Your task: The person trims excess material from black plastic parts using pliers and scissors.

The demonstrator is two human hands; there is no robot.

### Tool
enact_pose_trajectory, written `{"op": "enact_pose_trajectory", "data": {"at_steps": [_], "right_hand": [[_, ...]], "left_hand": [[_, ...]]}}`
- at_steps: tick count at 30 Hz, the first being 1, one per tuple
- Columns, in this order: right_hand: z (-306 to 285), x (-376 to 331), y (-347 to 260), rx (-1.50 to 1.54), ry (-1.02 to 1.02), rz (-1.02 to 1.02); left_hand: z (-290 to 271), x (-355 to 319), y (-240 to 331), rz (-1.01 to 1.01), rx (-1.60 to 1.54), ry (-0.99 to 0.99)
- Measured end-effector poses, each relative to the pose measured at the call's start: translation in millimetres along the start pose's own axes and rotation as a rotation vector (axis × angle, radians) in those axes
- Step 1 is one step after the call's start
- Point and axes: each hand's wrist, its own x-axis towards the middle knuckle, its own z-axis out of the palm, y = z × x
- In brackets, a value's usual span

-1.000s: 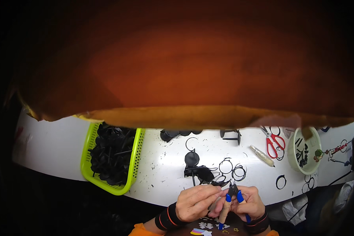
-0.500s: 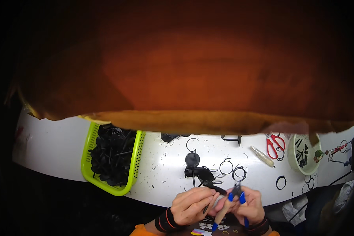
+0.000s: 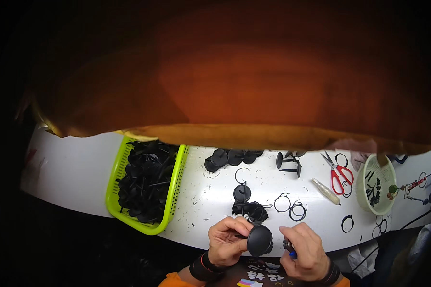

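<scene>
In my left hand (image 3: 225, 243) is a black disc-shaped part (image 3: 260, 239), pinched at its side with its round face turned up. My right hand (image 3: 307, 252) is closed around a pair of blue-handled nippers (image 3: 291, 251); the fingers cover most of the tool. A small gap separates the nippers from the disc. Just beyond my hands, another black disc (image 3: 242, 193) and a heap of black parts (image 3: 255, 212) lie on the white table (image 3: 210, 229). Thin black rings (image 3: 298, 211) rest beside that heap.
At left stands a lime-green basket (image 3: 170, 201) full of black stemmed discs. More discs (image 3: 220, 157) and stemmed parts (image 3: 289, 165) lie farther back. Red-handled scissors (image 3: 337, 182), a wrapped pale stick (image 3: 325, 191) and a pale round basket (image 3: 388, 205) sit at right. An orange-brown brim blocks the upper view.
My hands have moved apart. The black part in my left hand now turns its round face up, and the nippers have swung down into my right fist. The view has shifted slightly.
</scene>
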Motion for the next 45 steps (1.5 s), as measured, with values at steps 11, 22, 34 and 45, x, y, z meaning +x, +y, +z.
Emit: {"op": "enact_pose_trajectory", "data": {"at_steps": [11, 22, 34, 45], "right_hand": [[1.1, 16.5, -7.1, -0.601, -0.072, -0.256], [36.5, -37.0, 3.5, 1.353, -0.401, 0.290], [10.6, -10.8, -9.5, 1.560, -0.263, 0.658], [14.0, -20.6, 3.7, 1.440, -0.180, 0.558]], "left_hand": [[-3.1, 1.8, 0.5, -0.026, 0.058, -0.032], [1.4, 10.1, -1.0, 0.313, 0.728, 0.012], [16.8, 5.7, 7.7, 0.577, 1.513, -0.183], [21.0, -0.6, 21.3, 0.454, 1.308, -0.171]]}}
